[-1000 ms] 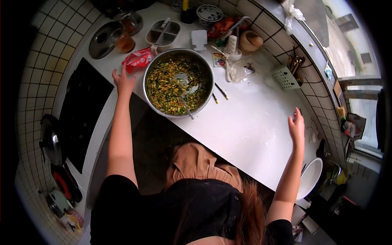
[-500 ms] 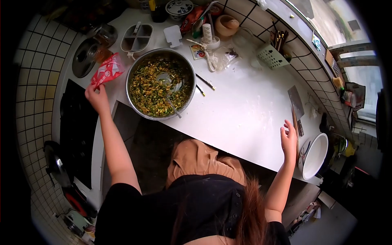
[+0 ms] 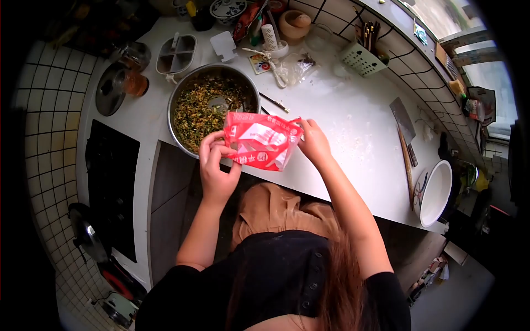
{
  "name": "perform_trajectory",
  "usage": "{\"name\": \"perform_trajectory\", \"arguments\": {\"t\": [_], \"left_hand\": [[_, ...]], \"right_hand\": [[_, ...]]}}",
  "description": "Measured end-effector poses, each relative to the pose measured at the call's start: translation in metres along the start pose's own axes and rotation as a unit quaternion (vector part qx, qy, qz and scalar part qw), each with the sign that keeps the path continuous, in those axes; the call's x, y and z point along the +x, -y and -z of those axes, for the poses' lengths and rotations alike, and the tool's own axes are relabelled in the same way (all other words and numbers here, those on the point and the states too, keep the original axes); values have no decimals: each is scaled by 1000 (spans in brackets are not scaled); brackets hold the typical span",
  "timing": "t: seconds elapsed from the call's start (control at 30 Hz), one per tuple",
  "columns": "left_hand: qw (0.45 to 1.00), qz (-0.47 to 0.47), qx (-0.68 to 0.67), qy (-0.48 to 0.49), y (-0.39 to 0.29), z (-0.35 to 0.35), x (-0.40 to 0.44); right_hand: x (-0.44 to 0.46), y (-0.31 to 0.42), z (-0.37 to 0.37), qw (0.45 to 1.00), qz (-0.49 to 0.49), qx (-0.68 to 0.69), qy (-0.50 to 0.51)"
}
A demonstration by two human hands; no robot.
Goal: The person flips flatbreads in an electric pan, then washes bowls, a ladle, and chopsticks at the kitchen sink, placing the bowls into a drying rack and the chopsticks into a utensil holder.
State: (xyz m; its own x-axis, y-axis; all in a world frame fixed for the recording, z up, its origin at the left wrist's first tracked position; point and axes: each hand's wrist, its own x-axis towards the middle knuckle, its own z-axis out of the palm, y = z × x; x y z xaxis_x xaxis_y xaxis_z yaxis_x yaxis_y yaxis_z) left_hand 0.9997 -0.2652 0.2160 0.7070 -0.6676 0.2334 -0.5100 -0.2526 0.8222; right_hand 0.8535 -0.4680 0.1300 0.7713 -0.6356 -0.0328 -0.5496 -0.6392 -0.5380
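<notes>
A red and white plastic packet point(image 3: 264, 139) with printed characters and a see-through part is stretched between my two hands. My left hand point(image 3: 217, 165) grips its left edge between thumb and fingers. At its upper right corner, my right hand point(image 3: 315, 142) pinches the plastic. The packet hangs over the right front rim of a big metal basin point(image 3: 171, 124) and hides part of it. Chopped green and yellow filling point(image 3: 194, 110) lies in the basin, with something shiny resting on top. A pair of chopsticks point(image 3: 274, 102) lies right of the basin, partly covered by the packet.
A cleaver point(image 3: 403, 118), a rolling pin point(image 3: 406, 160) and a white bowl point(image 3: 434, 193) are along the counter's right side. Behind the basin stand a divided seasoning box point(image 3: 176, 54) and a green utensil basket point(image 3: 361, 59). A black cooktop point(image 3: 110, 187) is on the left.
The packet has moved from the left of the basin to its front right, carried by my left hand. My right hand came in from the right and took hold of it.
</notes>
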Motion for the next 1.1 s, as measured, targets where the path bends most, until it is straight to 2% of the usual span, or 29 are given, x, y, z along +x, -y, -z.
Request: {"name": "perform_trajectory", "arguments": {"t": [0.07,0.27,0.47,0.67,0.97,1.1], "left_hand": [[1000,17,-14,6,-3,4,-9],[999,20,27,-11,2,26,-29],[999,30,30,-4,6,33,-40],[1000,18,5,21,5,28,-33],[996,-8,-27,87,-5,7,-21],[993,-26,-35,107,-7,-4,-17]], "right_hand": [[29,10,-23,1000,-8,-13,-12],[71,14,-81,985,16,-163,-60],[70,-5,-120,962,51,-269,-14],[25,0,-91,961,-108,-208,148],[-76,-70,-50,937,-255,-213,113],[-91,-77,-48,949,-257,-179,21]]}}
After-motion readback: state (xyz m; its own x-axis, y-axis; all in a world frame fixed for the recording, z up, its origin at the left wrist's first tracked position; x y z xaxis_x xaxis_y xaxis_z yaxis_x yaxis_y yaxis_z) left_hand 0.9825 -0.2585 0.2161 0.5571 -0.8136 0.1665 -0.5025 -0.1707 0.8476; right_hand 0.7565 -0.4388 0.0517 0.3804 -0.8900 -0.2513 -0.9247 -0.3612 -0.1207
